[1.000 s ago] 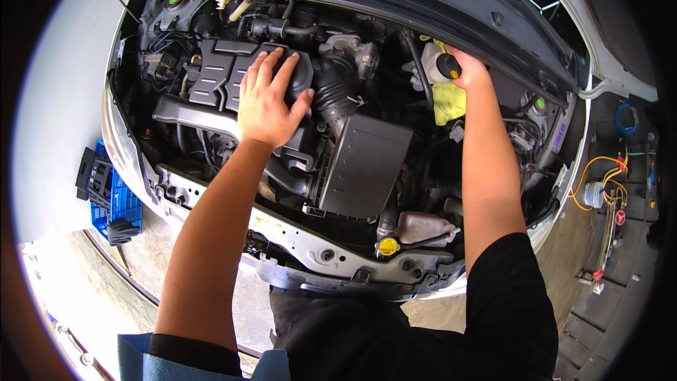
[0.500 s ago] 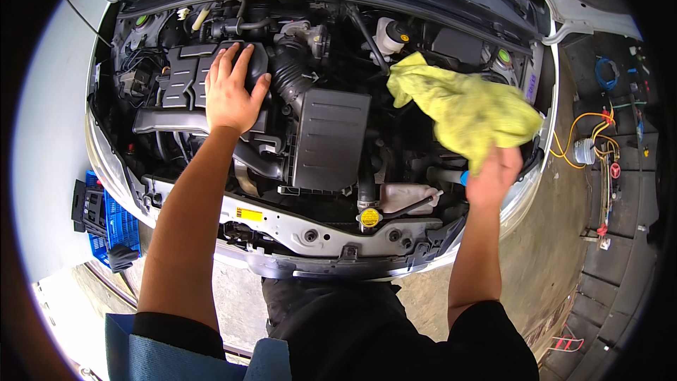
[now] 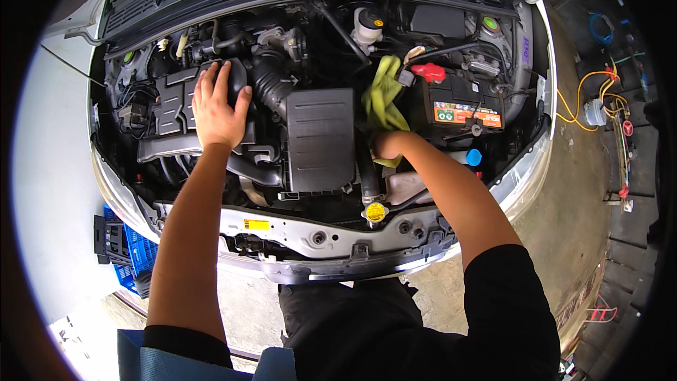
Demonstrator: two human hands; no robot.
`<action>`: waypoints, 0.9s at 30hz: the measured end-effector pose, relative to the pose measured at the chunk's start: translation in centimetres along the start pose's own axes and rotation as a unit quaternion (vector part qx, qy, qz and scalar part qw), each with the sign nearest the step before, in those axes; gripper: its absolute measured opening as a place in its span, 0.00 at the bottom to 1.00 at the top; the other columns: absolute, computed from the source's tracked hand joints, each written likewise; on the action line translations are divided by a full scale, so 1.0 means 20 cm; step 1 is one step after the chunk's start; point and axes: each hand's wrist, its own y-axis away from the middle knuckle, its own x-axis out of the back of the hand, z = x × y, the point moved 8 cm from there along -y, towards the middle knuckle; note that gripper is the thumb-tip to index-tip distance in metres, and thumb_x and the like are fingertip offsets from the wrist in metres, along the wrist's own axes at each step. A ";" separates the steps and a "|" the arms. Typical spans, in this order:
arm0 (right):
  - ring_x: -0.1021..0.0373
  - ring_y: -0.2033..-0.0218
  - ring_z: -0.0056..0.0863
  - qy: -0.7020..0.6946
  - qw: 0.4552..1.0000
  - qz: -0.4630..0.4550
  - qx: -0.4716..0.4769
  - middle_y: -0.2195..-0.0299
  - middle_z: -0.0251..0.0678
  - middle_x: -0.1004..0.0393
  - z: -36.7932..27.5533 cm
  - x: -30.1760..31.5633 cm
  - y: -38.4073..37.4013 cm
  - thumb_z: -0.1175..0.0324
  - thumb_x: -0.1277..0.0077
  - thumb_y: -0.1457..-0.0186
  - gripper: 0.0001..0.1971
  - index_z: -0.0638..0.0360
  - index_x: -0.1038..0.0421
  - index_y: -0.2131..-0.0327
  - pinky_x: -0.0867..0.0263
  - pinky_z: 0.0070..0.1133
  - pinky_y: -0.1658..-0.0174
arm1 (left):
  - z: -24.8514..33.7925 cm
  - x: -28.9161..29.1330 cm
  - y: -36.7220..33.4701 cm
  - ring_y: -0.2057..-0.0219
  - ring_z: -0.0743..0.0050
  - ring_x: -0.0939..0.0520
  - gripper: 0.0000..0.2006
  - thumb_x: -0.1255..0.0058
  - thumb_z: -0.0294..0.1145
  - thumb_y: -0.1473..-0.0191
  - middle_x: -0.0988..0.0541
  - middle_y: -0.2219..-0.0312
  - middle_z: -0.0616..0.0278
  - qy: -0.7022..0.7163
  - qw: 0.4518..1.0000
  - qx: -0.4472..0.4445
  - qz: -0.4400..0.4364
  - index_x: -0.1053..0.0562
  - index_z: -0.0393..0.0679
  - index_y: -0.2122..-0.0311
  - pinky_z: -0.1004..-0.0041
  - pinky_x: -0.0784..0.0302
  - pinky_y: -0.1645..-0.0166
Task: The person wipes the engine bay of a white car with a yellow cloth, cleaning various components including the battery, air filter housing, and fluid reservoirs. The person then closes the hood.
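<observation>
At the far left, the blue crate (image 3: 141, 245) is partly cut off by the car's front corner (image 3: 125, 182), and a dark thing on its near side is hard to make out. Your left hand (image 3: 218, 116) rests palm down on the engine cover (image 3: 173, 102), fingers spread and gripping nothing, and hides part of its ribbed top. Next comes the air box (image 3: 321, 141), its black lid in plain view. To its right, your right hand (image 3: 388, 142) reaches down between the air box and the battery (image 3: 458, 92), closed on the cloth (image 3: 383, 88); your fingers sink out of sight. The cloth is yellow-green, creased and twisted, darker in its folds; it runs from near the reservoir (image 3: 365, 32) down to your hand, and a scrap shows below your wrist. How deep its hidden part goes, you cannot tell. Your right forearm (image 3: 451, 190) covers some of the pinkish tank (image 3: 403, 187). Beyond the battery, at the far right, the white container (image 3: 595, 112) looks small, and things past it fade into the dark rim.
</observation>
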 end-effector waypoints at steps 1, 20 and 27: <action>0.21 0.51 0.44 -0.072 0.997 0.002 -0.005 0.51 0.51 0.18 0.04 -0.03 -0.05 0.61 0.39 0.43 0.20 0.61 0.19 0.49 0.27 0.33 0.50 | 0.00 0.00 0.00 0.30 0.46 0.37 0.32 0.43 0.51 0.39 0.32 0.33 0.56 0.004 1.000 0.007 -0.006 0.31 0.52 0.32 0.50 0.44 0.27; 0.21 0.54 0.38 -0.939 0.205 0.076 -0.264 0.54 0.44 0.19 0.21 -0.71 -0.59 0.72 0.53 0.35 0.13 0.60 0.23 0.51 0.24 0.36 0.50 | -0.02 0.05 -0.02 0.32 0.40 0.35 0.33 0.41 0.50 0.43 0.30 0.36 0.51 0.047 0.999 0.014 -0.007 0.28 0.48 0.35 0.48 0.40 0.30; 0.20 0.55 0.42 -0.936 0.239 0.101 -0.239 0.54 0.47 0.19 0.34 -0.76 -0.46 0.74 0.55 0.36 0.14 0.60 0.24 0.50 0.22 0.41 0.51 | -0.01 0.05 -0.02 0.31 0.43 0.36 0.33 0.41 0.51 0.42 0.31 0.35 0.52 0.036 0.999 0.014 -0.008 0.29 0.50 0.34 0.49 0.42 0.29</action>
